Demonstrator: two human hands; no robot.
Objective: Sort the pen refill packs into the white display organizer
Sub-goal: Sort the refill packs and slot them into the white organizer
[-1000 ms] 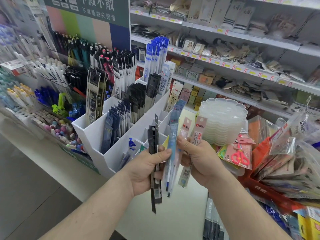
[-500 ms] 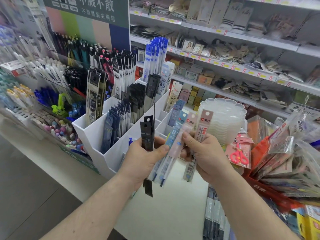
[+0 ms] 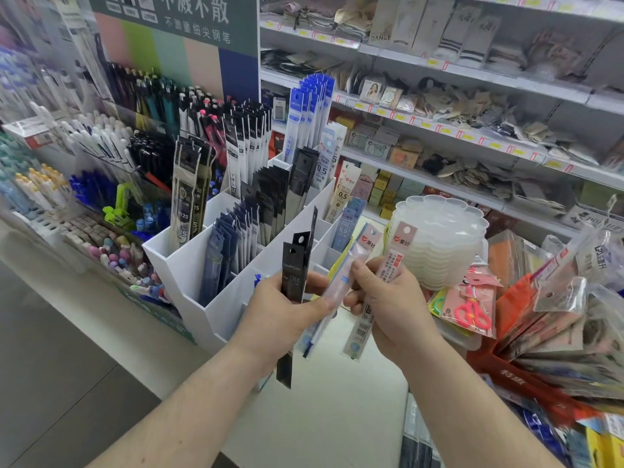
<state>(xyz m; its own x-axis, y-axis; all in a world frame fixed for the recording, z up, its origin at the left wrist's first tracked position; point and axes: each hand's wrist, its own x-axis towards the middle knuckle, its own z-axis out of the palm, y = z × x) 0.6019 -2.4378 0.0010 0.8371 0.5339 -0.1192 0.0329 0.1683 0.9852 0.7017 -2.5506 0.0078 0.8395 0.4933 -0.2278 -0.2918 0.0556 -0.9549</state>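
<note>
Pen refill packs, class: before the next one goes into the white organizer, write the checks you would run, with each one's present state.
1. Left hand grips the black refill packs: ok.
2. Right hand pinches the pink refill pack: ok.
3. Packs separated into single types: not ok; the clear refill pack sits between both hands.
4. White organizer within view: ok.
5. Free matching slot for the pink pack: cannot tell.
</note>
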